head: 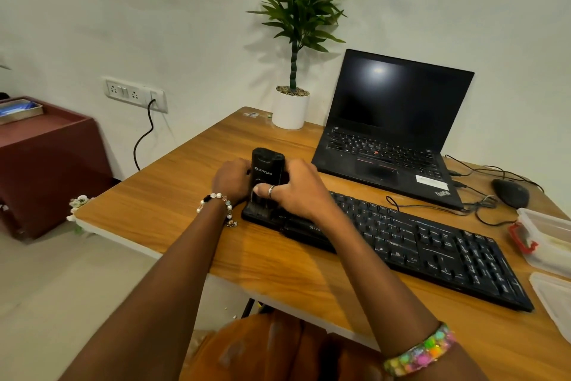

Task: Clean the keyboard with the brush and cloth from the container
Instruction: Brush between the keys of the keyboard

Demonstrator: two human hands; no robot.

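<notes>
- Both hands, left hand point(232, 178) and right hand point(295, 190), curl round a black upright device point(266, 175) standing on the left end of the keyboard point(432, 241), mid-frame.
- Judgement: keep it upright and sweep slowly along the key rows.
- Desk point(191, 183): its edge runs just left of the hands; open room lies frame-left.
- Container point(547, 235), right edge, sits near the keyboard; I cannot make out a cloth.
</notes>
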